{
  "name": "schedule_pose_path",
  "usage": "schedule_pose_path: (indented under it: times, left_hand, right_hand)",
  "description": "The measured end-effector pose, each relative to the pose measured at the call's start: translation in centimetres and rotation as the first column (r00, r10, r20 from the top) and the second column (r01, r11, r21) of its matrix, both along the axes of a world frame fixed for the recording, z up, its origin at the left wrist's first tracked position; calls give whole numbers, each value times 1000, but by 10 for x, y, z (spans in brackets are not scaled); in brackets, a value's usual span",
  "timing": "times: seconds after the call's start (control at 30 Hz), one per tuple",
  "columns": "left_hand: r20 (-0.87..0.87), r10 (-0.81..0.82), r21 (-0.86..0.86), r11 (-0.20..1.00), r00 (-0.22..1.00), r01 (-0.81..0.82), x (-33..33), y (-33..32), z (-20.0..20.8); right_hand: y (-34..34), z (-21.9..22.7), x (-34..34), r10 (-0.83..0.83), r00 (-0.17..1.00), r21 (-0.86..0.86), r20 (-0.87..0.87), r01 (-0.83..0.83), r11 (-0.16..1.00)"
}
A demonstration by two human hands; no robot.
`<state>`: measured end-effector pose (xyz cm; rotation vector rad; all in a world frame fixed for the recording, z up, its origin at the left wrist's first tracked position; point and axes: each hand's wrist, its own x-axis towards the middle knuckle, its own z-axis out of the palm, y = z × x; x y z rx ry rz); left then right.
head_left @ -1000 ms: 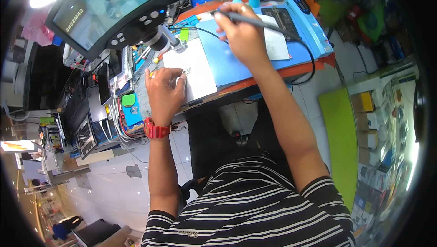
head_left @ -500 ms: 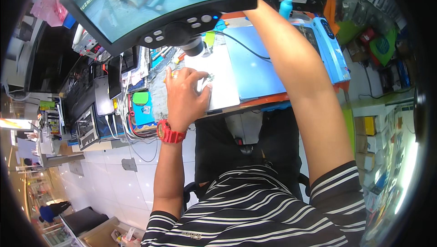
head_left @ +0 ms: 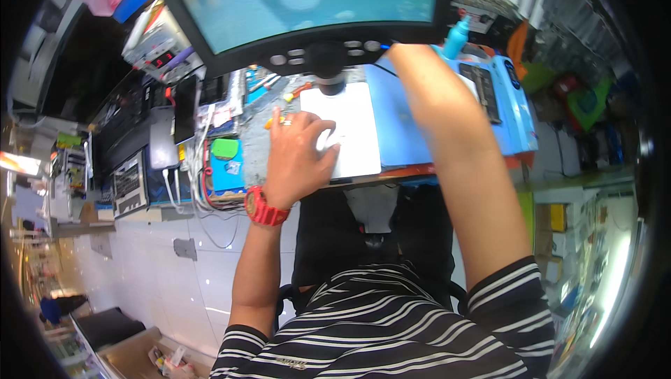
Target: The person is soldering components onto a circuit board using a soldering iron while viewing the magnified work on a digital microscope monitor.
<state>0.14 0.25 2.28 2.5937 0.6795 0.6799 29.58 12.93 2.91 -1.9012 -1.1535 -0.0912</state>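
My left hand [head_left: 299,159], with a red watch [head_left: 265,207] at the wrist, rests on the white sheet [head_left: 360,120] beneath the microscope lens [head_left: 330,82]. Its fingers are bent, with a gap between thumb and index fingertip. Glare washes out whatever lies in that gap. An orange item [head_left: 274,122] shows beside the fingers. My right forearm [head_left: 454,141] reaches up over the blue mat [head_left: 395,117], and the hand beyond it is hidden behind the microscope's screen [head_left: 307,1].
Cables [head_left: 207,169], phones [head_left: 184,110] and small tools crowd the bench's left side. A blue square mat with a green piece [head_left: 224,148] lies by them. To the right are a turquoise bottle [head_left: 456,38] and a long light-blue device [head_left: 514,106].
The view has shifted, so the screen sits further right and more level. My left hand stays over the white sheet. My right forearm has drawn down slightly, its hand still behind the screen.
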Motion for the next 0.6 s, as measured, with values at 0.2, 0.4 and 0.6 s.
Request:
schedule_pose_path:
  times: [0.2,0.4,0.6]
  left_hand:
    - [-30,103,89,991,994,-99,12,-11,-1]
    - [-25,106,41,994,994,-105,4,-9,-4]
    - [19,99,75,992,995,-100,-6,-6,-9]
  right_hand:
    - [-17,-23,-25,43,999,31,-31,-42,999]
    - [-195,-2,-86,407,901,-66,-148,-420,905]
    - [-273,37,-4,214,939,163,-268,-174,971]
